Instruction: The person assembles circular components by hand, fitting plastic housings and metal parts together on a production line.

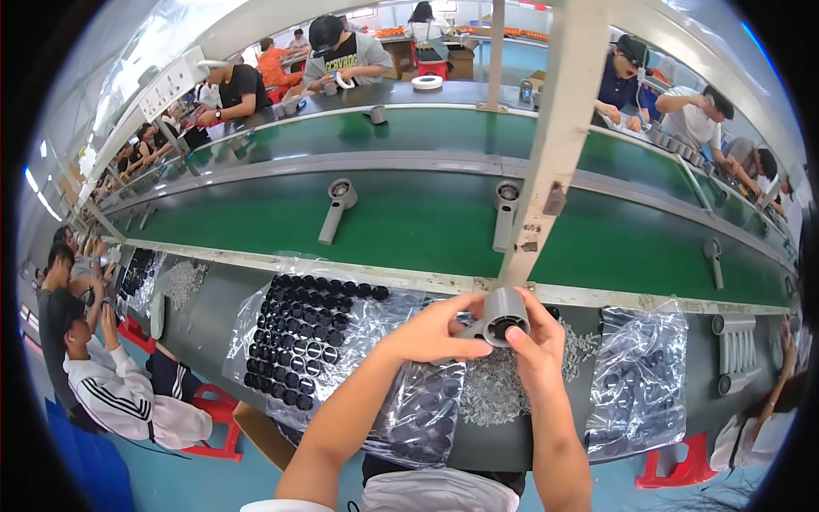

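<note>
The fan, its open end turned to the near side, is gripped between left hand and right hand, fingers curled, right thumb nearest the opening.

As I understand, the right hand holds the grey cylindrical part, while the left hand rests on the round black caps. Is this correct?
Not quite: the left hand is also on the grey cylindrical part, holding it together with the right hand, as the head view shows.
</note>
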Demonstrator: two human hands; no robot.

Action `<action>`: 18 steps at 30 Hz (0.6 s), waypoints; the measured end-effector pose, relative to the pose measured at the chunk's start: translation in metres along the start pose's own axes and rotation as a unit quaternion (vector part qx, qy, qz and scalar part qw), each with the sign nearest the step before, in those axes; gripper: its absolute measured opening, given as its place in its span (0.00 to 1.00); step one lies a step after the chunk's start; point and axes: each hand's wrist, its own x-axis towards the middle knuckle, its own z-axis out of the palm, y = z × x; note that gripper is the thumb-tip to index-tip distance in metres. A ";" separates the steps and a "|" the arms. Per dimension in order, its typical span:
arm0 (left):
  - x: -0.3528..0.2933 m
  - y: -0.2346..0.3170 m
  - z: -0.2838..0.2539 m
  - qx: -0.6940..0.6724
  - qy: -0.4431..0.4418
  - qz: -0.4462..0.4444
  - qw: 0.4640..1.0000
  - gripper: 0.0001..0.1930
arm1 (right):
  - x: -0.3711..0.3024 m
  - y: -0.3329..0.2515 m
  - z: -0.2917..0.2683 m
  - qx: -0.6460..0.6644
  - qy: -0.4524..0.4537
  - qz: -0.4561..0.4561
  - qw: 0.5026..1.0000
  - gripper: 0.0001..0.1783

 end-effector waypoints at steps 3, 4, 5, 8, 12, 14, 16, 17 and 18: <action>-0.005 0.011 -0.002 0.126 -0.046 -0.028 0.991 0.39 | -0.001 0.000 0.002 -0.048 0.014 -0.042 0.998 0.41; -0.009 0.007 -0.004 0.170 -0.039 0.033 0.984 0.36 | -0.002 0.000 0.007 -0.036 0.016 -0.044 0.998 0.41; -0.010 0.008 -0.010 0.216 -0.029 0.098 0.971 0.32 | 0.003 0.000 0.008 -0.022 0.014 -0.050 0.998 0.41; -0.012 0.040 -0.006 0.214 -0.049 -0.016 0.975 0.21 | 0.008 -0.003 -0.004 0.004 0.028 -0.045 0.999 0.39; -0.028 0.041 -0.024 0.095 -0.016 -0.010 0.995 0.18 | 0.011 -0.003 -0.023 -0.036 -0.002 -0.044 0.998 0.37; -0.038 0.036 -0.041 -0.044 0.024 0.062 0.997 0.21 | 0.014 -0.001 -0.025 -0.126 0.027 -0.001 0.992 0.21; -0.038 0.032 -0.049 -0.116 0.145 0.082 0.979 0.21 | 0.014 0.002 -0.029 -0.300 0.041 -0.025 0.953 0.15; -0.032 0.040 -0.048 -0.140 0.209 0.057 0.966 0.20 | 0.015 0.005 -0.034 -0.473 0.053 -0.044 0.878 0.09; -0.027 0.039 -0.058 -0.137 0.205 0.055 0.968 0.20 | 0.017 0.015 -0.036 -0.516 0.057 -0.136 0.844 0.05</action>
